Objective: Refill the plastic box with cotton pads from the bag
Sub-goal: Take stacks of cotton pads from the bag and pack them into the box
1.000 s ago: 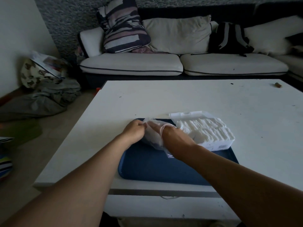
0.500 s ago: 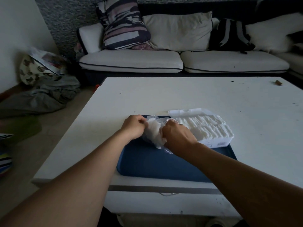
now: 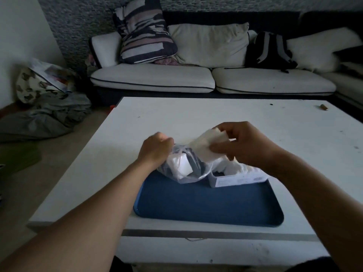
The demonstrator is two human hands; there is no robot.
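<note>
The white rectangular plastic box [image 3: 238,178] lies on the far right part of the flat blue tray [image 3: 208,201], its long axis running left to right; its near wall faces the camera and most of its top is hidden behind the right forearm. Just left of it, touching its corner, the crumpled clear plastic bag [image 3: 183,165] sits on the tray with its mouth turned up towards the hands. The left hand [image 3: 155,149] is curled in a tight grip on the bag's upper edge. The right hand [image 3: 245,143], raised above the box, pinches a stack of white cotton pads [image 3: 209,144] between thumb and curled fingers, the stack tilted. The tray rests on the white desk [image 3: 196,114], with a pale sofa [image 3: 153,79] beyond.
</note>
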